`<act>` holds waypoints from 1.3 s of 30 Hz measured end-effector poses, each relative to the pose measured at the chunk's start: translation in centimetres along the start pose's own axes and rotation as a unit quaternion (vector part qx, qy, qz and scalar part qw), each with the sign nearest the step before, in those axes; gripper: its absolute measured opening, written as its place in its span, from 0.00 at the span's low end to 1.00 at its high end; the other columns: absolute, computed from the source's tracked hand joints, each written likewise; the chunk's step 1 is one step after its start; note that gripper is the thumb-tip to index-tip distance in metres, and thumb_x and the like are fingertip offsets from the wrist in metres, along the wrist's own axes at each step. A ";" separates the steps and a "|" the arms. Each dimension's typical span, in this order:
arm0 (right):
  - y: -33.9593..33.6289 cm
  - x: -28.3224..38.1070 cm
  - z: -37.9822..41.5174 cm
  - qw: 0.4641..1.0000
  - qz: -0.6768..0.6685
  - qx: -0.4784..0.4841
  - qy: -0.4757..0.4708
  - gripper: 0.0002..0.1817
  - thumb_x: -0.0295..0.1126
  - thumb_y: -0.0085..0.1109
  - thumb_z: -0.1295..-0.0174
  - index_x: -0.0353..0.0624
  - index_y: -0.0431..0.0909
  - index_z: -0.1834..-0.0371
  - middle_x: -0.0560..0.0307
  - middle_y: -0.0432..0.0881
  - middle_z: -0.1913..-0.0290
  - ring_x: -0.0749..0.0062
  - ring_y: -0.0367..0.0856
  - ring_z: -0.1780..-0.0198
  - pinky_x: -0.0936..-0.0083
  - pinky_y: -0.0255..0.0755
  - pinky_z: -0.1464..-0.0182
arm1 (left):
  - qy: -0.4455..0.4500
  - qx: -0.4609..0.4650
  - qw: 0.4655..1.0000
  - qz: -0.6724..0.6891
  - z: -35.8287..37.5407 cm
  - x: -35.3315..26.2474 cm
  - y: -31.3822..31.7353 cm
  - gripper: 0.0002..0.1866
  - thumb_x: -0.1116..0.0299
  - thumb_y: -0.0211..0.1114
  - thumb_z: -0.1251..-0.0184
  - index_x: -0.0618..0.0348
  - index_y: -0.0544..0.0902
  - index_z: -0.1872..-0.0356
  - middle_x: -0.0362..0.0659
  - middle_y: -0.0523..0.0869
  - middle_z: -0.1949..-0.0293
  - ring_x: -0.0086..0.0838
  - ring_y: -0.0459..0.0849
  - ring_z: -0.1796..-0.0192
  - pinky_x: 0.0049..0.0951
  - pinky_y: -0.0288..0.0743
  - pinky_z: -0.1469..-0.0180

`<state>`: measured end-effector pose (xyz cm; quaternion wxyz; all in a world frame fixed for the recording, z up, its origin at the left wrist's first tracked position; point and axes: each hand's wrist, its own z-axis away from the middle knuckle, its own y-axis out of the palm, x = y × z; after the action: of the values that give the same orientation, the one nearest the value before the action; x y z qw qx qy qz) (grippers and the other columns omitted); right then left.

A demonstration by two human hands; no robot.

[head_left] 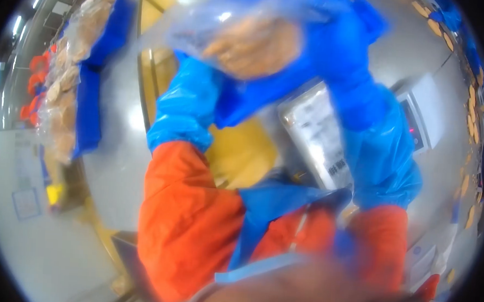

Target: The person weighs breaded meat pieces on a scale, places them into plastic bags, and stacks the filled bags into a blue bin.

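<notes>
A blue plastic bin (244, 99) is raised and tilted in front of me, smeared by motion. In it lies a clear plastic bag (182, 30) with flat, round brown food pieces (258, 45) inside. My left hand (200, 67) grips the bin from the near left side, its fingers mostly hidden behind the wall. On the opposite side my right hand (347, 80), in a blue glove, is closed on the bin's edge; its fingers are blurred. Blue plastic sleeve covers run over both forearms.
Below the bin sits a clear-wrapped package with a printed label (319, 133). A white scale with a red display (419, 116) stands at the right. Blue bins (88, 107) with bagged food line the left. Flat tan pieces (471, 114) lie along the far right.
</notes>
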<state>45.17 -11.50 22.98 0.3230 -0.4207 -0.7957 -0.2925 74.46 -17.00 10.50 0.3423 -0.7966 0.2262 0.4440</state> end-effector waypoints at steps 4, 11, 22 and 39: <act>1.8 -5.8 4.3 0.942 0.291 0.120 -0.118 0.14 0.26 0.51 0.37 0.37 0.73 0.49 0.52 0.78 0.55 0.63 0.78 0.56 0.72 0.73 0.50 | -0.041 0.029 0.997 -0.062 -2.2 4.0 -3.6 0.15 0.63 0.59 0.37 0.61 0.80 0.53 0.45 0.83 0.59 0.30 0.81 0.58 0.29 0.74 0.53; 2.5 -9.7 9.2 0.968 0.081 0.156 0.179 0.20 0.33 0.49 0.34 0.40 0.67 0.41 0.57 0.79 0.55 0.70 0.78 0.56 0.72 0.74 0.53 | 0.030 0.092 0.995 -0.031 -4.5 -2.1 -7.6 0.20 0.60 0.60 0.37 0.61 0.77 0.48 0.46 0.81 0.50 0.31 0.77 0.47 0.28 0.69 0.44; -32.3 13.5 47.5 0.454 0.768 -0.362 0.272 0.32 0.40 0.65 0.47 0.35 0.68 0.42 0.39 0.74 0.46 0.52 0.72 0.44 0.63 0.64 0.40 | -0.010 0.564 0.814 0.142 34.6 -15.3 4.6 0.18 0.81 0.60 0.41 0.61 0.77 0.47 0.47 0.78 0.47 0.35 0.75 0.45 0.29 0.71 0.45; -25.4 7.6 48.7 0.806 0.406 -0.133 0.409 0.28 0.35 0.61 0.44 0.34 0.67 0.41 0.42 0.72 0.44 0.57 0.71 0.42 0.66 0.65 0.39 | 0.383 0.575 0.708 0.147 61.8 -12.3 18.9 0.24 0.73 0.58 0.41 0.55 0.71 0.41 0.50 0.65 0.37 0.40 0.63 0.35 0.38 0.58 0.36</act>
<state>6.98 16.02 -6.33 0.6490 -0.5854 -0.2997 -0.3826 21.52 17.29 -8.35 0.5487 -0.5036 0.6637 -0.0703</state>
